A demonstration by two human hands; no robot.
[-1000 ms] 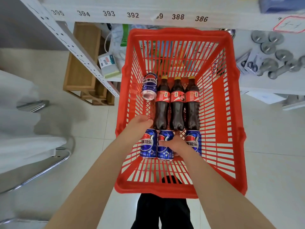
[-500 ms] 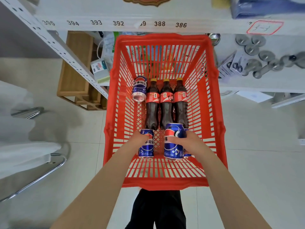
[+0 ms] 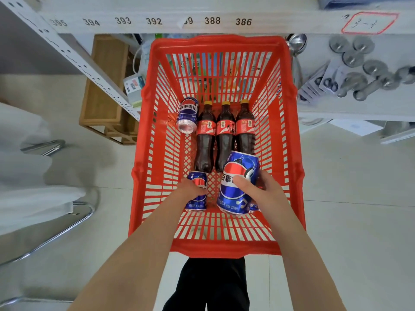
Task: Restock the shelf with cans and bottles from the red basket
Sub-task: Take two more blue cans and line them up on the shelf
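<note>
Gripping blue cans [image 3: 238,182], both hands [image 3: 263,191]

Inside the basket [image 3: 289,140], against its far half: three bottles [image 3: 224,133] lying side by side, caps toward the shelf [image 3: 157,21]. Just left of them, a can on its side [image 3: 187,117]. Nearer, at the left, a second can [image 3: 197,194] under the left hand [image 3: 190,189], just below the foot of the leftmost bottle. To its right, a raised can [image 3: 238,185] in the right hand [image 3: 262,191], overlapping the feet of the middle and right bottles. Behind that can, mostly hidden, another can [image 3: 254,207]. Beyond the basket, the shelf; left of the basket, a wooden crate [image 3: 105,93] on the floor.
</note>
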